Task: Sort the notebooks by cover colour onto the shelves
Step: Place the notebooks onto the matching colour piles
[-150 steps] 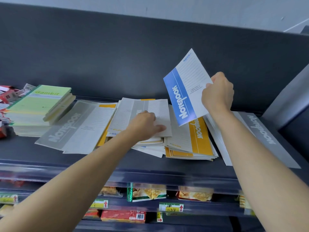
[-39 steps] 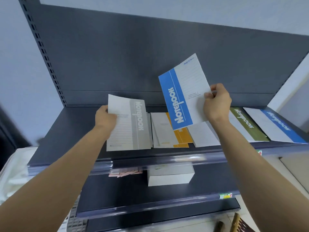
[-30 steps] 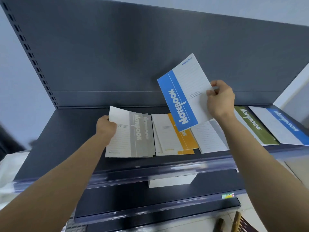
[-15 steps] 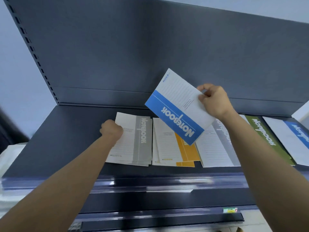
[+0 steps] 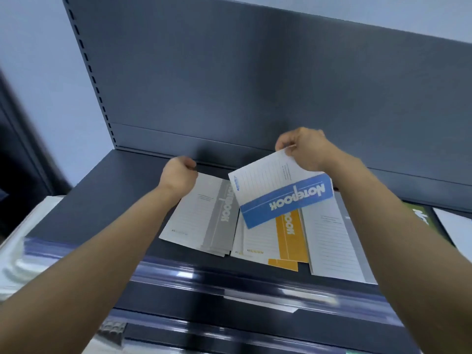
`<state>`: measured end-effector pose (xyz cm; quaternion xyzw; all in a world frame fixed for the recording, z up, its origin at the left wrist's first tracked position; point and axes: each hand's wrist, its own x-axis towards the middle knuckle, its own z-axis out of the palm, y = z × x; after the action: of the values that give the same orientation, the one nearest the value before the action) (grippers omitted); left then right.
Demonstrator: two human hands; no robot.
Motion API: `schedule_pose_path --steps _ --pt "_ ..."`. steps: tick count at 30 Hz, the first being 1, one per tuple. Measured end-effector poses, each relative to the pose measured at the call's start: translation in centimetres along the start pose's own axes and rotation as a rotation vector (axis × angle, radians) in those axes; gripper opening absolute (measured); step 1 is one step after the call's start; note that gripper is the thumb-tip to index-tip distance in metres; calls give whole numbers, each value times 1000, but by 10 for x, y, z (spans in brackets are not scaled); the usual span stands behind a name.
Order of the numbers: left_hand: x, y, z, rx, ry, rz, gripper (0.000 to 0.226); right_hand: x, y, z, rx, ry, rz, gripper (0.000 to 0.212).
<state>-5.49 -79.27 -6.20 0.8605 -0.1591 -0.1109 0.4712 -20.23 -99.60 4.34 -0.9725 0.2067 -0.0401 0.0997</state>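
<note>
Blue notebook pinched by far edge in right grip, dangling above orange pile, cover showing, probably for colour-matching. Left grip curled at far corner of grey stack, 9 o'clock of orange pile; steadying it? Pinch unconfirmed.

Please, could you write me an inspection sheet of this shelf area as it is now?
Surface: dark grey shelf, notebooks lying flat on it.
Job's things: grey notebooks, orange notebooks, second grey notebook, green notebook in a row; blue notebook held above the orange ones.
Clutter: nothing seen.
Hands: left hand grips the grey notebooks' far corner; right hand pinches the blue notebook.
Cables: nothing seen.
Surroundings: back panel, pale wall.
</note>
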Motion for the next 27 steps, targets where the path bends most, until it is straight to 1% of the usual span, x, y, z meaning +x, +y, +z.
schedule_pose_path --steps 2,7,13,17,22,27 --pt "-3 7 -2 14 -3 12 31 5 -3 -2 -40 -7 -29 37" --pt "-10 13 -14 -13 29 -1 30 17 -18 6 -39 -43 -85 48" --pt "-24 3 -43 -6 46 -8 27 33 -55 18 -10 -56 -170 43" --pt "-31 -4 -67 40 90 -2 25 42 -79 27 3 -67 -249 48" --pt "-31 -6 -80 28 106 -2 21 48 -88 32 -26 -88 -248 45" --pt "-27 4 -72 19 72 30 20 46 -92 37 -71 -162 -252 40"
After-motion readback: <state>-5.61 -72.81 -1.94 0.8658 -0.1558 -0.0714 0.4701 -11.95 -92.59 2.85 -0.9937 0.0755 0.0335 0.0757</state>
